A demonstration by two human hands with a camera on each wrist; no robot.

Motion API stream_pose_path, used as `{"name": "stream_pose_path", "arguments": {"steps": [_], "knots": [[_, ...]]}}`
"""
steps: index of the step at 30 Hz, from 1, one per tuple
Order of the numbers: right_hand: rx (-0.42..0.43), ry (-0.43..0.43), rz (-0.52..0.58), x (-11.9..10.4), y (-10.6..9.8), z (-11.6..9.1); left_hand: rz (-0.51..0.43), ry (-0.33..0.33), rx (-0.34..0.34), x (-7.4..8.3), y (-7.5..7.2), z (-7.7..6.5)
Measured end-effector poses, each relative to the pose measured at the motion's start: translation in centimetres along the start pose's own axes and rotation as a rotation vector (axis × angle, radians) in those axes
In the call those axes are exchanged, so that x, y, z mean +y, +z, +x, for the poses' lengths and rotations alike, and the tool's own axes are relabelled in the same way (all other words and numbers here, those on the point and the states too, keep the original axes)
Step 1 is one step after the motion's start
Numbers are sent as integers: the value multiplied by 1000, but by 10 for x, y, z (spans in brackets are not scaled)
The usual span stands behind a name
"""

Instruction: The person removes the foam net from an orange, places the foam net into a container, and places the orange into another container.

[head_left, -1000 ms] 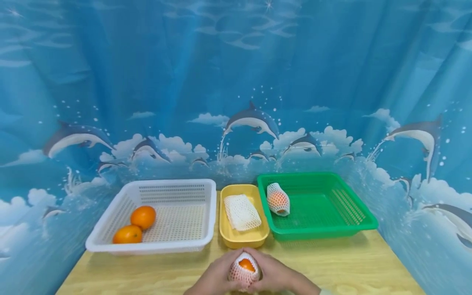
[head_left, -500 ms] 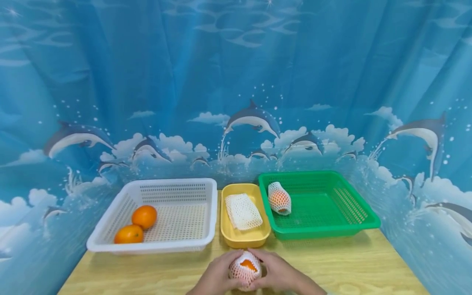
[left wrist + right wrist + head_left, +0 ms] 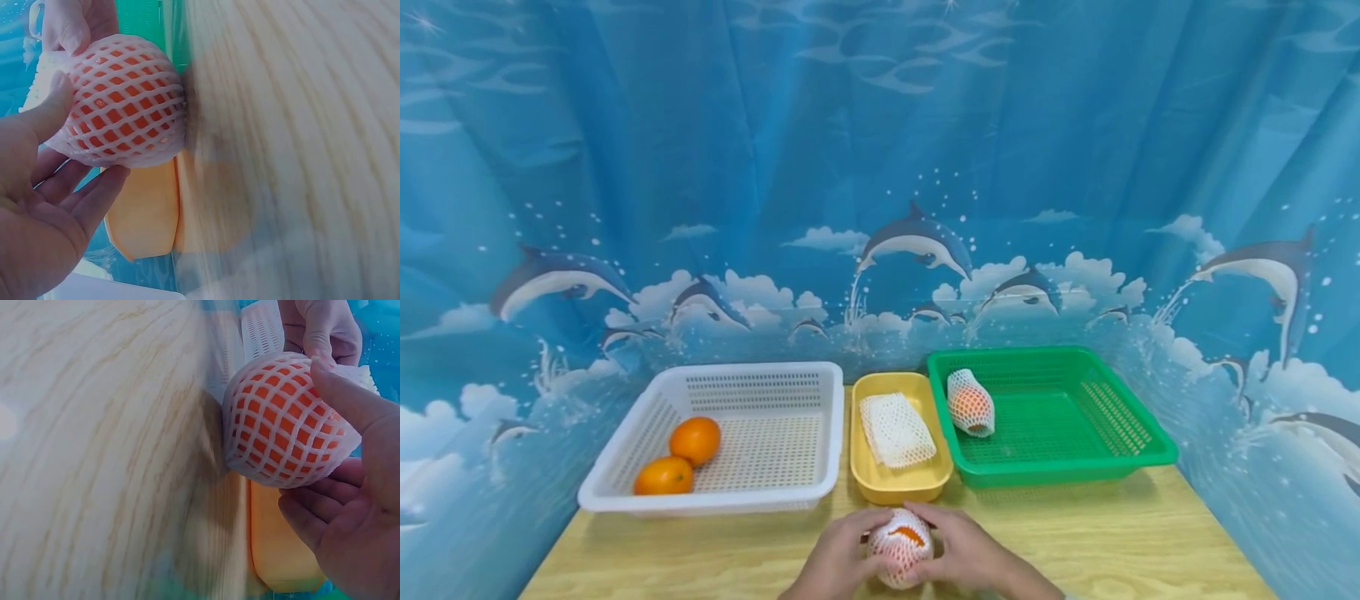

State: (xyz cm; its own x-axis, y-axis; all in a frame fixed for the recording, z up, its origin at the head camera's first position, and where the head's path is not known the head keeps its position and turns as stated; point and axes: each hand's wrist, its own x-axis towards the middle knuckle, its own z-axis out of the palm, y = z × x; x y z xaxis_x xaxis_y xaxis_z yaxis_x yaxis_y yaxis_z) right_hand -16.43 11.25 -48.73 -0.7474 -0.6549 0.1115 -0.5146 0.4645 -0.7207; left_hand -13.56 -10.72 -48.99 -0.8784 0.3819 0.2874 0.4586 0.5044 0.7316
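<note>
An orange [image 3: 910, 533] in a white foam net sleeve [image 3: 895, 560] stands on the wooden table at the front, its top showing through a narrow opening in the sleeve. My left hand [image 3: 837, 554] holds it from the left, thumb near the upper edge of the net in the left wrist view and fingers curved around the far side. From the right, my right hand [image 3: 967, 553] grips it the same way, thumb on the net [image 3: 284, 422]. The lower part of the fruit is fully covered by the mesh.
Behind the hands, a yellow tray [image 3: 863, 479] holds flat foam nets [image 3: 897, 431]. To its left, a white basket [image 3: 760, 498] contains two bare oranges [image 3: 695, 441]. A green basket [image 3: 1060, 475] on the right holds one netted orange [image 3: 971, 406]. A dolphin-print curtain [image 3: 880, 150] hangs behind.
The sleeve's opening over the orange has narrowed from a wide round gap to a thin slit as both hands work the net upward. The baskets' contents stay the same.
</note>
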Motion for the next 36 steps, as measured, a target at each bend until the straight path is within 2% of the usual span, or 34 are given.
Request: {"name": "stream_pose_path", "arguments": {"steps": [4,13,22,28,33,36], "knots": [[21,3,5,-1,-1,1,-22,11,34,-1,0,-1],[30,44,7,-2,-1,4,-4,14,118,2,-1,-2],[52,4,-46,-1,-4,6,-67,-17,81,2,1,-2],[67,6,5,-2,-3,6,-52,-38,59,1,2,-2],[91,-11,3,-2,-4,7,-39,-6,74,1,2,-1],[105,-17,-6,-2,-5,7,-46,-8,80,3,2,-1]]}}
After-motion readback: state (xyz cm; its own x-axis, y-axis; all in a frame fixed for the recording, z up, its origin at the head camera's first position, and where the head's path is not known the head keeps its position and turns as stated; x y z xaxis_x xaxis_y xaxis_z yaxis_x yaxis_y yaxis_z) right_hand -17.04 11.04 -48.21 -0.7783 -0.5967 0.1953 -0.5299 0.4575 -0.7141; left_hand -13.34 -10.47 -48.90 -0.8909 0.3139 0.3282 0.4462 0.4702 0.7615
